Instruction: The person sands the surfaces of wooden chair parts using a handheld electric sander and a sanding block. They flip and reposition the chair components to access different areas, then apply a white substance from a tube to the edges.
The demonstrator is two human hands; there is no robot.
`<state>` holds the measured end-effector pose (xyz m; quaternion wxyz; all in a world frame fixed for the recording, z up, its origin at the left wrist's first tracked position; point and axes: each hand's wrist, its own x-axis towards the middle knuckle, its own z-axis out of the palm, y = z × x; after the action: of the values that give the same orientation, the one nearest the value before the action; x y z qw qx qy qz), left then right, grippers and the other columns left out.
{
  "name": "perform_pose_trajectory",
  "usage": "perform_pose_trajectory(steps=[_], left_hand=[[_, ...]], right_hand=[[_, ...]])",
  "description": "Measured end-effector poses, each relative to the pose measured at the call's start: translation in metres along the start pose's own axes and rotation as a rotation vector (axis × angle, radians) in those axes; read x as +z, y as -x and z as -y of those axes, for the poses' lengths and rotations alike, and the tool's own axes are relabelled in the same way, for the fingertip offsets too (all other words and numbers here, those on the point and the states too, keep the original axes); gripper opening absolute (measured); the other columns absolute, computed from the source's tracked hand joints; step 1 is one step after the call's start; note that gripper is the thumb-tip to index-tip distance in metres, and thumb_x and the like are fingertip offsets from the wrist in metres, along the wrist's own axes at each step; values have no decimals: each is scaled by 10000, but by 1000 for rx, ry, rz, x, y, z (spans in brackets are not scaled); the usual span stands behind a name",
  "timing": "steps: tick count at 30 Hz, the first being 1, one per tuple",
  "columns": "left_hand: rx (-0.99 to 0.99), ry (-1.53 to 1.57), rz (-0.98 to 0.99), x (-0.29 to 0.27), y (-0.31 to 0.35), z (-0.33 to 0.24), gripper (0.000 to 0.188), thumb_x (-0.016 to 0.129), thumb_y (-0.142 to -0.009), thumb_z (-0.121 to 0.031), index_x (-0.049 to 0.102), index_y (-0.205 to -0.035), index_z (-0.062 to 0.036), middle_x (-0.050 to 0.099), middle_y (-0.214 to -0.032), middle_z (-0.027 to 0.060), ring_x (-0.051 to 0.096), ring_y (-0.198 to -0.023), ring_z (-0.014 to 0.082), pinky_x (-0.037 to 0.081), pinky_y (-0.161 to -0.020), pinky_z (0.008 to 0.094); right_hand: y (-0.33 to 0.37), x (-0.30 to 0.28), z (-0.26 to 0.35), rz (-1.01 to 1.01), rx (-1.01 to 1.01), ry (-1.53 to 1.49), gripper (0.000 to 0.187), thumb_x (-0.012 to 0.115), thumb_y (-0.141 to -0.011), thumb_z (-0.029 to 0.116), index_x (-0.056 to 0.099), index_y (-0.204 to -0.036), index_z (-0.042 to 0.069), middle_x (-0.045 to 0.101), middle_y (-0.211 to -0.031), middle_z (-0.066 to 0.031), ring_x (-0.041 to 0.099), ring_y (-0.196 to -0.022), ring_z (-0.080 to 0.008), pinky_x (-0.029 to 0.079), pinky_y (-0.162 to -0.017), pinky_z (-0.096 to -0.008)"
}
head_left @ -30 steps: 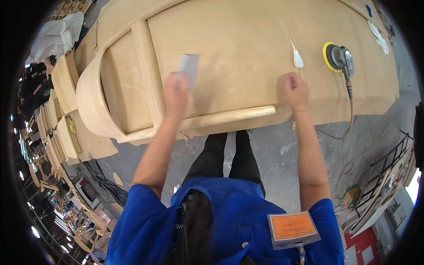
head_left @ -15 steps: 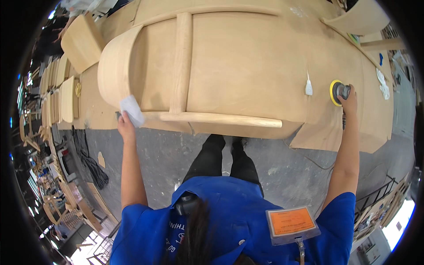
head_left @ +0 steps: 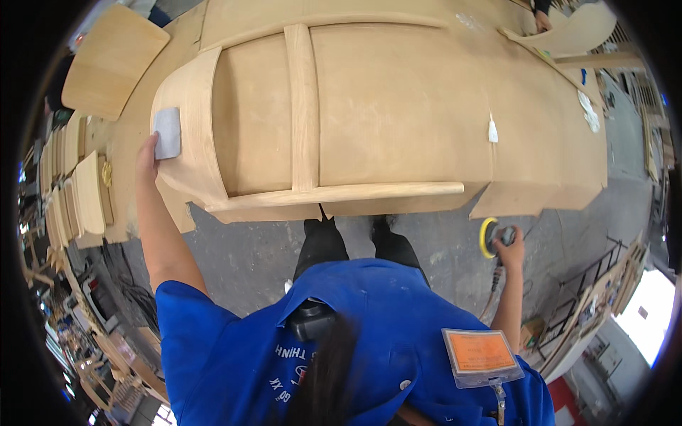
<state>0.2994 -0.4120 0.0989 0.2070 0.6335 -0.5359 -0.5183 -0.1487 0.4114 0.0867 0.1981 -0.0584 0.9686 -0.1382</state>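
Observation:
A pale wooden chair frame lies on its side on the workbench, with a curved backrest (head_left: pixel 190 135) at its left end, a crossbar (head_left: pixel 304 106) and long legs. Against the outer face of the backrest, my left hand (head_left: pixel 147 155) holds a grey sanding pad (head_left: pixel 168 133) that lies flat on the wood. My right hand (head_left: pixel 513 248) grips a round power sander (head_left: pixel 490 238) with a yellow-edged disc. The sander is off the bench, in the air in front of its near edge, and its cord hangs down below the hand.
Brown cardboard (head_left: pixel 405 106) covers the bench. A small white-handled tool (head_left: pixel 492 130) lies on it, right of the frame. Further right are a white crumpled cloth (head_left: pixel 588 112) and another curved chair part (head_left: pixel 579 32), with another person's hand (head_left: pixel 543 21) nearby. A wooden panel (head_left: pixel 115 60) stands far left.
My left hand has slid the pad from the backrest's near corner farther away and left onto its outer face. My right hand has brought the sander back from above the bench toward me.

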Motion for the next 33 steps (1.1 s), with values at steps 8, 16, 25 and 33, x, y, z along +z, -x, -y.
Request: perform_pose_trajectory(steps=[8, 16, 25, 33], left_hand=[[88, 168, 105, -1, -45, -19, 434, 659, -861, -250, 589, -1125, 86, 608, -1153, 158, 582, -1040, 226, 447, -925, 346], [329, -32, 278, -53, -128, -221, 468, 657, -872, -313, 595, -1130, 73, 624, -1079, 121, 602, -943, 185, 471, -872, 305], [685, -363, -67, -151, -35, -386, 494, 619, -887, -407, 654, -1054, 57, 658, -965, 70, 599, -864, 131, 454, -774, 247], [754, -304, -609, -172, 234, -334, 546, 677, -839, -393, 616, -1149, 52, 642, -1100, 131, 593, -954, 185, 463, -869, 290]], right_hand=[[151, 41, 45, 40, 319, -66, 750, 819, -611, 254, 469, -1250, 76, 609, -1110, -195, 589, -1062, -346, 466, -893, -383], [165, 28, 98, -66, 214, -159, 750, 822, -616, 238, 462, -1260, 102, 604, -1117, -180, 586, -1058, -327, 460, -895, -390], [145, 11, 141, 21, -93, -359, 727, 810, -615, 194, 486, -1254, 74, 600, -1117, -177, 578, -1067, -327, 450, -920, -379], [22, 27, 193, 371, -576, -458, 737, 765, -690, 215, 419, -1333, 114, 494, -1281, -161, 506, -1174, -299, 411, -984, -383]])
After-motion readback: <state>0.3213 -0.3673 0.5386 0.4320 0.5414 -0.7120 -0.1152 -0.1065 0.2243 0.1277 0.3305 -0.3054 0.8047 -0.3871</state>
